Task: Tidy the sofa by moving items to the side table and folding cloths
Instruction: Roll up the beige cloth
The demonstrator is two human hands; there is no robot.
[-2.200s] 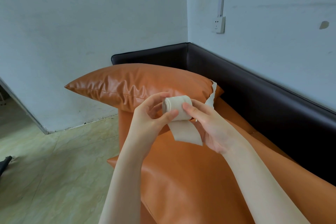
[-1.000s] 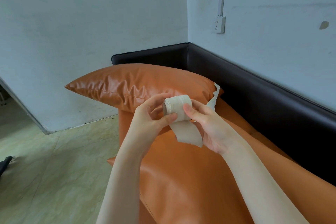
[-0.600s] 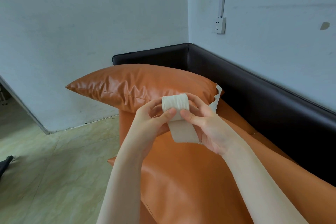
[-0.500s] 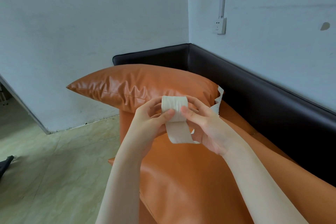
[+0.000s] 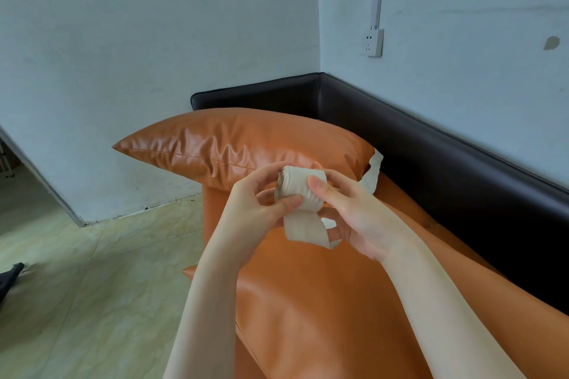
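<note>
Pale blue walls cornered behind an orange leather sofa [image 5: 323,301], beige rolled cloth strip [image 5: 300,189] pinched above it by left hand [image 5: 255,212] and right hand [image 5: 357,218], tail apparently trailed behind the orange leather cushion [image 5: 246,144], no writing legible.

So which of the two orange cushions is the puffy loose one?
The far cushion, lying by the sofa's dark armrest. It is wrinkled and pillow-shaped; the near seat cushion under the arms is flat and smooth.

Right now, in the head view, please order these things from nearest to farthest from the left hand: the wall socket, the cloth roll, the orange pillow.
1. Cloth roll: held in the left hand, between both hands.
2. Orange pillow: just behind the hands, on the sofa.
3. Wall socket: high on the wall, up and to the right.
</note>
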